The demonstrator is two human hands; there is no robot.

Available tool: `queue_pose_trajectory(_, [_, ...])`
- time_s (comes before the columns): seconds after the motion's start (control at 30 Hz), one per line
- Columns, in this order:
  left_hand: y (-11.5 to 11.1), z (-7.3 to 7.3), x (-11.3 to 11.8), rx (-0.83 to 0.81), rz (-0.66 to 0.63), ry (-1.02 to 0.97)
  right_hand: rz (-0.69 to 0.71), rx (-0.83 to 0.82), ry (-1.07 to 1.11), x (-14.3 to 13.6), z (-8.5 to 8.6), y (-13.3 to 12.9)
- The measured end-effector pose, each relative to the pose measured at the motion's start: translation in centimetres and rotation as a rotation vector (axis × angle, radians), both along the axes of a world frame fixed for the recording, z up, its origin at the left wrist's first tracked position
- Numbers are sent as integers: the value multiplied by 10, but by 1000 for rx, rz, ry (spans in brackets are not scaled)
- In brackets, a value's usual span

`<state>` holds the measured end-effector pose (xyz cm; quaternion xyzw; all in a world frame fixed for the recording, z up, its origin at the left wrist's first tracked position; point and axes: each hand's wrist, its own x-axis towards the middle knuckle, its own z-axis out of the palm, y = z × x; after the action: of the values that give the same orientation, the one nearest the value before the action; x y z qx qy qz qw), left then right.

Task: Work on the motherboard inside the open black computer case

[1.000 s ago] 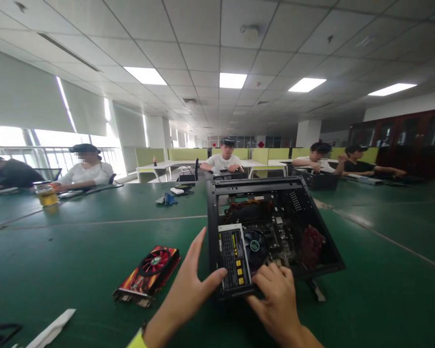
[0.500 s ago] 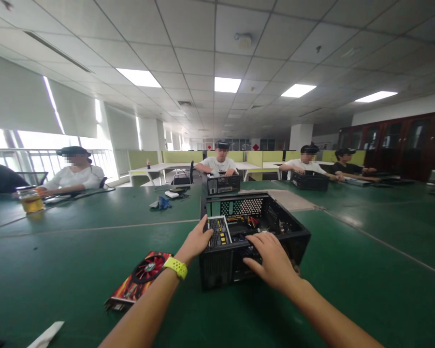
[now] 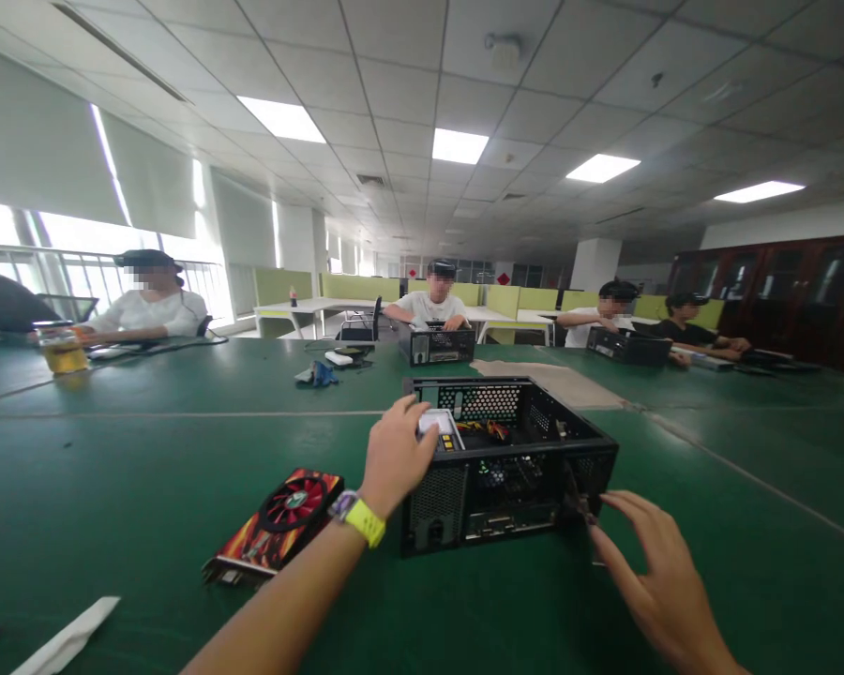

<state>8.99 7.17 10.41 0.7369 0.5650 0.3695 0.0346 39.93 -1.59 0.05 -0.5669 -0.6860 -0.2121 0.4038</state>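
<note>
An open black computer case (image 3: 513, 497) stands on the green table in front of me, with coloured cables and a labelled power supply (image 3: 444, 427) inside. My left hand (image 3: 399, 450) rests on the case's near left corner by the power supply, fingers bent over the edge. At the case's right front corner is my right hand (image 3: 647, 553), thumb and fingers apart, beside a small dark part (image 3: 580, 497) that is too blurred to make out. A red and black graphics card (image 3: 278, 525) with a fan lies left of my left forearm.
On the green table (image 3: 147, 469) are a white strip (image 3: 70, 637), a blue cloth-like item (image 3: 316, 375), a cup of yellow liquid (image 3: 63, 349) and a beige sheet (image 3: 549, 382). Across it, several people sit, one behind another case (image 3: 440, 345).
My right hand has left the top edge of the case and moved right, to its front right corner. My left hand has shifted over the power supply. The view has tilted a little.
</note>
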Motion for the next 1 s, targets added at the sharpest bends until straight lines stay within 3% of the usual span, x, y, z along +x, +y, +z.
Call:
queue_pose_trajectory(0.07, [-35,-12,9,244,-135,254,-6,57,-210,-10,12,9])
queue_pose_trajectory(0.17, [-65,-49,7,510,-322,616,25,99,-455,-50,17,26])
queue_pose_trajectory(0.27, [-52,-90,-21,553,-343,787,16,95,-496,-81,-9,47])
queue_pose_trajectory(0.33, [-27,-104,-42,516,-387,845,14,124,-472,-87,-31,69])
queue_pose_trajectory(0.4, [3,-102,-46,396,-468,861,42,122,-440,-85,-40,99])
queue_pose_trajectory(0.43, [17,-95,-39,285,-474,844,53,51,-399,-85,-35,116])
queue_pose_trajectory(0.47, [31,-85,-25,165,-464,809,52,-56,-336,-88,-23,133])
queue_pose_trajectory(0.53, [55,-62,16,-93,-291,697,-5,-370,-133,-100,16,163])
queue_pose_trajectory(0.57, [63,-53,38,-112,-259,664,-25,-441,-69,-108,38,172])
queue_pose_trajectory(0.63, [70,-40,70,-127,-297,641,-15,-470,1,-125,75,175])
queue_pose_trajectory(0.7, [62,-39,70,-114,-364,628,43,-438,28,-131,87,152])
queue_pose_trajectory(0.73, [53,-42,56,-120,-366,618,101,-450,52,-128,83,134])
queue_pose_trajectory(0.8, [31,-55,7,-158,-267,600,272,-552,122,-110,57,90])
queue_pose_trajectory(0.9, [0,-82,-88,-304,133,594,369,-793,237,-68,5,33])
queue_pose_trajectory(0.97, [-12,-100,-142,-383,366,587,357,-899,306,-46,-19,10])
queue_pose_trajectory(1.0, [-14,-107,-162,-409,418,565,356,-936,348,-39,-26,3])
